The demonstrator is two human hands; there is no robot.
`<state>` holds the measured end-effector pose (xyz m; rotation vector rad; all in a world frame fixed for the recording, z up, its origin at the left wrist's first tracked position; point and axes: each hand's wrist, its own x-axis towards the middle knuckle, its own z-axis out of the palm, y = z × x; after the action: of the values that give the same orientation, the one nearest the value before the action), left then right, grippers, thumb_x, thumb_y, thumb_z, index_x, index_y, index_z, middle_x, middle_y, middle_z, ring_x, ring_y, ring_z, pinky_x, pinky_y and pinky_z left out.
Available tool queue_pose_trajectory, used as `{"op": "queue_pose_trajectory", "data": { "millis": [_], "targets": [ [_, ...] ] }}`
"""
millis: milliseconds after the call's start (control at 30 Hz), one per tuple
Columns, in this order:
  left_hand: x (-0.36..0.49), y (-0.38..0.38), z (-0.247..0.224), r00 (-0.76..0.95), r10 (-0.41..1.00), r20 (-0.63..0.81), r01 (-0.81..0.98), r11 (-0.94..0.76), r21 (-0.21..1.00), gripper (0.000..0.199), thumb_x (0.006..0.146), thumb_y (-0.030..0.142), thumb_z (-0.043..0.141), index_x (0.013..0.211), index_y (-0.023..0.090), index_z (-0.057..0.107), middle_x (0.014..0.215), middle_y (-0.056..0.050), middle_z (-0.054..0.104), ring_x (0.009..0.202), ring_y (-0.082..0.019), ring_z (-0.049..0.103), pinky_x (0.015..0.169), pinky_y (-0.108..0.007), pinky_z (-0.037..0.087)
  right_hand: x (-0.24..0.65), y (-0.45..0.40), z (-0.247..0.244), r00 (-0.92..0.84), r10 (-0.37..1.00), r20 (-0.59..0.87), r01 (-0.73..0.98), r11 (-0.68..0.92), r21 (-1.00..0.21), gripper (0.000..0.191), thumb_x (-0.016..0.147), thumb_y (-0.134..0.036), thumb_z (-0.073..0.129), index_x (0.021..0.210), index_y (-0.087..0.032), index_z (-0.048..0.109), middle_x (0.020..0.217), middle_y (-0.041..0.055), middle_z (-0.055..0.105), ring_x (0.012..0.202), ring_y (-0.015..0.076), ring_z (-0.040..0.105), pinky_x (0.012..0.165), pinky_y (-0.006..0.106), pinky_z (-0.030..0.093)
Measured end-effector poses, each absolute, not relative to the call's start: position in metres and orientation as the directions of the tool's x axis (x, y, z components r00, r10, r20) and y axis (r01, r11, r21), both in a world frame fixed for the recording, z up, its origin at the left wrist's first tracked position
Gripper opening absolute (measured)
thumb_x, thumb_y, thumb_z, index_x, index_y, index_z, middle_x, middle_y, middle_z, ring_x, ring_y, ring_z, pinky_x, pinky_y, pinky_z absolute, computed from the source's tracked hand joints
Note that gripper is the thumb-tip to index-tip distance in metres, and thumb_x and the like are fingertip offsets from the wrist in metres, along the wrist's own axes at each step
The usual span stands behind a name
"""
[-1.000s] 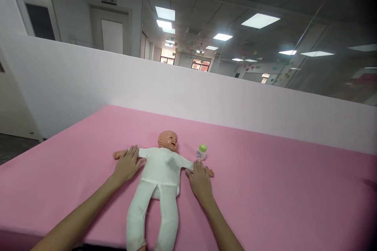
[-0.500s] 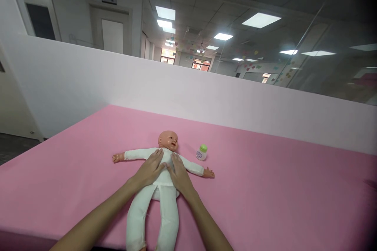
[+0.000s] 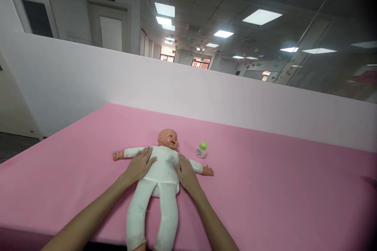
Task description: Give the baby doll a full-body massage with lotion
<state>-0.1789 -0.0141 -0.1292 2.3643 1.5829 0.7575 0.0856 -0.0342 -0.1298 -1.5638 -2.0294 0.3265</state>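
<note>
Bald plastic baby doll w/ white cloth body lies on its back, mid-scene toward near edge of the flat pink tabletop. Long axis runs near–far, far end slanting slightly R: head far, legs near, face turned R. Its arms spread approx. crosswise, one out L, other out R & a bit nearer. L hand on doll's L-side shoulder/upper chest; R hand at R side of chest by the arm. Fingers of both extended, laid flat, nothing grasped. Small whitish jar w/ round green lid upright, R of doll's head, just far of R-side arm.
</note>
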Motion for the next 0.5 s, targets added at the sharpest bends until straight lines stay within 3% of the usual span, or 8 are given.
{"op": "queue_pose_trajectory", "data": {
  "millis": [267,333,433,500],
  "targets": [
    [-0.223,-0.012,-0.134,0.194,0.896,0.4,0.952,-0.27,0.143,0.053,0.103,0.05,0.038,0.139,0.017,0.056,0.151,-0.018,0.055,0.141,-0.037,0.046,0.115,-0.057,0.029,0.142,-0.037,-0.139,-0.09,0.927,0.363,0.98,0.148,-0.135,0.047,0.105,-0.04,0.037,0.135,-0.012,0.061,0.138,0.0204,0.064,0.127,0.0365,0.056,0.113,0.055,0.034],
    [-0.235,-0.014,-0.128,0.159,0.908,0.388,0.961,-0.232,0.15,0.049,0.101,0.048,0.041,0.136,0.018,0.057,0.141,-0.018,0.062,0.13,-0.036,0.055,0.109,-0.055,0.035,0.16,-0.04,-0.139,-0.059,0.924,0.377,0.987,0.11,-0.116,0.045,0.105,-0.04,0.038,0.13,-0.013,0.063,0.132,0.0207,0.066,0.123,0.036,0.058,0.109,0.052,0.038],
    [-0.256,-0.017,-0.116,0.115,0.942,0.315,0.954,-0.194,0.231,0.04,0.101,0.048,0.04,0.117,0.02,0.063,0.111,-0.013,0.074,0.099,-0.03,0.067,0.088,-0.043,0.046,0.186,-0.046,-0.14,-0.026,0.93,0.367,0.981,0.093,-0.168,0.046,0.102,-0.047,0.044,0.125,-0.013,0.066,0.125,0.0207,0.069,0.12,0.0361,0.059,0.104,0.049,0.042],
    [-0.272,-0.019,-0.11,0.083,0.964,0.253,0.942,-0.159,0.296,0.04,0.099,0.052,0.041,0.1,0.02,0.065,0.093,-0.01,0.073,0.082,-0.027,0.066,0.071,-0.035,0.044,0.202,-0.048,-0.141,0.014,0.936,0.353,0.965,0.08,-0.25,0.049,0.098,-0.052,0.05,0.125,-0.014,0.066,0.13,0.0201,0.067,0.124,0.0366,0.058,0.105,0.048,0.042]
  ]
}}
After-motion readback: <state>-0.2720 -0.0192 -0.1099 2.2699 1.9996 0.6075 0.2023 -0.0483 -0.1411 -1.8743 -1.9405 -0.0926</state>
